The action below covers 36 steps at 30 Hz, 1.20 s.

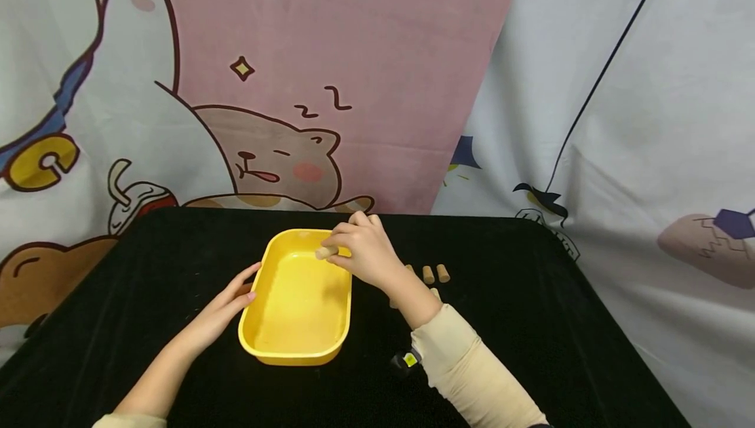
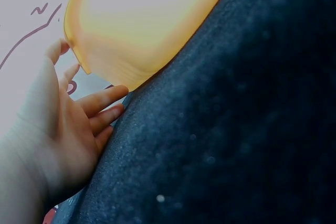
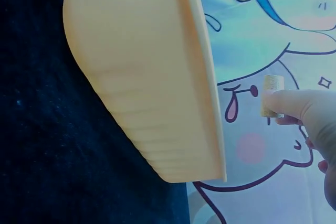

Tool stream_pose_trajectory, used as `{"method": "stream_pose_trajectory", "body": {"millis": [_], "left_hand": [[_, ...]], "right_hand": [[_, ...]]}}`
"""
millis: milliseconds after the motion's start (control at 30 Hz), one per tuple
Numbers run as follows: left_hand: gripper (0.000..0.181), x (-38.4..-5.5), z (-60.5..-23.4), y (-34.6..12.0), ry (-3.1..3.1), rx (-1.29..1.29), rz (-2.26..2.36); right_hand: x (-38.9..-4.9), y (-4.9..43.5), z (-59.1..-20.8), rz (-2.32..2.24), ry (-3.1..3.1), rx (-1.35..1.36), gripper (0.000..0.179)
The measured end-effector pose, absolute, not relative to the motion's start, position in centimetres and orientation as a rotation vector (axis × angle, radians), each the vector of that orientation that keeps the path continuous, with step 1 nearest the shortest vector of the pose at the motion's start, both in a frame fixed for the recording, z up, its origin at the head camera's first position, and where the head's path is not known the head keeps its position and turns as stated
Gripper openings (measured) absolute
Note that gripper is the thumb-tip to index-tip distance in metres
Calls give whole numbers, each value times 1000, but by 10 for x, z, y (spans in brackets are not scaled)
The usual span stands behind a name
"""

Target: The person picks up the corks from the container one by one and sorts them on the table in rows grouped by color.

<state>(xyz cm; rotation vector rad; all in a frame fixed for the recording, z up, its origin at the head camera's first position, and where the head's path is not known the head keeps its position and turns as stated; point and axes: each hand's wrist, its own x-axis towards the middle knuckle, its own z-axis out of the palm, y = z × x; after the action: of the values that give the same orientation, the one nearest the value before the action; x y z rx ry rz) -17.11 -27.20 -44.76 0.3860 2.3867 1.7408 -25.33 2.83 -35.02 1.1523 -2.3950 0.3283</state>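
Note:
A yellow rectangular tray [image 1: 295,313] lies in front of me in the head view, with nothing visible inside it. My left hand [image 1: 221,310] touches its left side, fingers loosely extended; in the left wrist view the fingertips meet the tray's wall [image 2: 118,72]. Above the tray's far right part, my right hand [image 1: 367,251] pinches a small tan cork [image 1: 326,252] between thumb and fingers. The right wrist view shows this cork [image 3: 273,83] held higher than the tray's rim and apart from it.
Several more corks [image 1: 443,273] stand on the black cloth [image 1: 519,323] right of the tray, some partly hidden behind my right forearm. A small dark object with a yellow-green face [image 1: 409,359] is beside the right cuff. A printed curtain [image 1: 401,87] hangs behind the table.

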Motion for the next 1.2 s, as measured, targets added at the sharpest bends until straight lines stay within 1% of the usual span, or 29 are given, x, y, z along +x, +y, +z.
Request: {"method": "stream_pose_trajectory", "body": {"millis": [467, 867, 1200], "left_hand": [[57, -171, -447, -271, 2378, 373, 1751], [57, -170, -445, -271, 2379, 371, 1743], [57, -170, -446, -269, 2376, 369, 1752]], "right_hand": [[-226, 73, -351, 577, -2343, 1004, 20], [-208, 123, -360, 715, -2477, 681, 16], [-200, 163, -370, 788, -2557, 479, 20]]}}
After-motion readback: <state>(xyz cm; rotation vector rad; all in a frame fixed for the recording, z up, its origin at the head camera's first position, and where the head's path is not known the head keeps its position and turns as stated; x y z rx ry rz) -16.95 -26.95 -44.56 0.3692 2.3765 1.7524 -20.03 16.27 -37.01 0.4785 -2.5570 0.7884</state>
